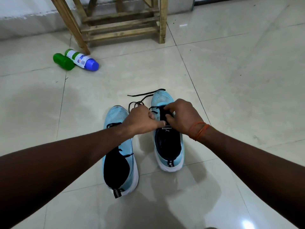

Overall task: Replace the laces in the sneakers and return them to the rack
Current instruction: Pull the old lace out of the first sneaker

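Observation:
Two light-blue sneakers with white soles stand side by side on the tiled floor, toes pointing away from me. The left sneaker (118, 156) is partly under my left forearm. On the right sneaker (168, 146), a black lace (145, 95) trails loose past the toe to the left. My left hand (140, 120) is closed around part of that lace beside the right sneaker's eyelets. My right hand (180, 117) pinches the lace over the tongue; an orange thread circles its wrist. The wooden rack (122, 22) stands at the far wall.
A green bottle (63, 61) and a white bottle with a blue cap (82, 60) lie on the floor by the rack's left leg. Glossy cream floor tiles (239, 80) spread all around.

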